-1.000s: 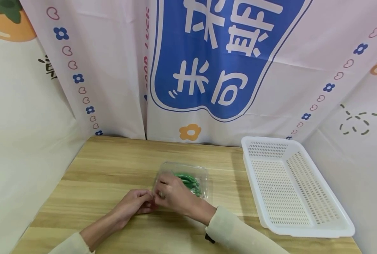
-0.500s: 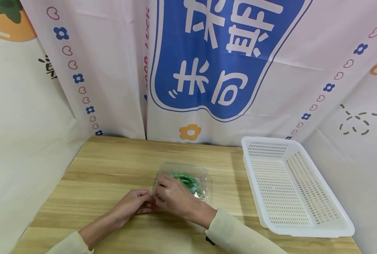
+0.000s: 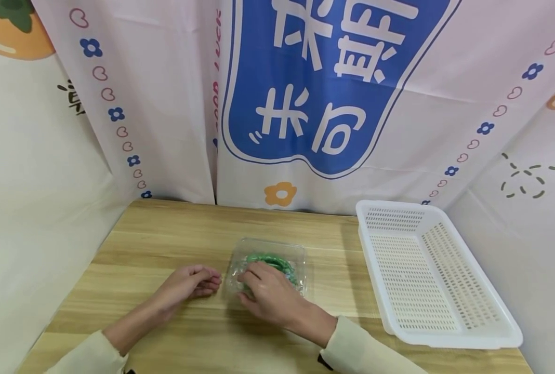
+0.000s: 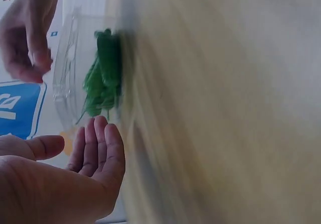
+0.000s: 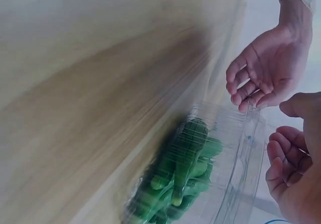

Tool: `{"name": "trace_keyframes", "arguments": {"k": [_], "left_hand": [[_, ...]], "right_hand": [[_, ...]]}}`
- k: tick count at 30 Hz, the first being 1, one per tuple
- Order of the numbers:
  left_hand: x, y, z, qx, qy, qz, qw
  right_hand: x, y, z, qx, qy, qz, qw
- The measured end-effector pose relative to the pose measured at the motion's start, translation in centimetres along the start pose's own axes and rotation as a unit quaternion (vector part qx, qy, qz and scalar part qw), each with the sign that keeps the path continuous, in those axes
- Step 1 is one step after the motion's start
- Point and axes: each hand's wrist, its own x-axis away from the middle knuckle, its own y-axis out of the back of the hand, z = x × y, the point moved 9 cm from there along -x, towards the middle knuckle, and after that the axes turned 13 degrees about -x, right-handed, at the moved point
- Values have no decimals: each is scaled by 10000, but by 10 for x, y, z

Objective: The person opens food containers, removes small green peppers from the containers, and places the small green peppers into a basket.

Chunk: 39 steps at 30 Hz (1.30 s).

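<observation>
A clear plastic box (image 3: 289, 248) sits on the table with green peppers (image 4: 106, 66) inside; whether its lid is fastened I cannot tell. To its left, a small gap away, rests my left hand (image 3: 190, 284), palm turned inward and fingers slightly bent, holding nothing. My right hand (image 3: 275, 296) hovers over the box's near side, partly hiding it in the head view. In the right wrist view its fingers (image 5: 288, 156) hang loosely curled beside the box's top edge, with nothing between them. Stems and rounded tips of the peppers show through the plastic.
A white perforated basket (image 3: 415, 280) stands on the right of the wooden table (image 3: 165, 234). Printed cloth (image 3: 174, 130) hangs behind the table and along both sides.
Earlier both hands met at the box's near left corner, fingertips together. Now they are apart: the left has drawn back leftward, the right has shifted right over the box.
</observation>
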Motion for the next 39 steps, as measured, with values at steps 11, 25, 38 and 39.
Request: {"name": "trace_keyframes", "arguments": {"k": [11, 25, 38, 39], "left_hand": [[-7, 23, -33, -376, -473, -418, 9973], [-16, 10, -89, -1430, -1234, -482, 9808], [-16, -40, -130, -2954, -2619, -279, 9183], [-15, -45, -132, -3039, -2734, -244, 9123]], "right_hand": [[28, 28, -13, -87, -512, -432, 9977], [62, 56, -44, -871, -1961, -1003, 9715], [95, 63, -73, -1545, -3392, -1461, 9164], [98, 64, -74, -1551, -3446, -1490, 9138]]}}
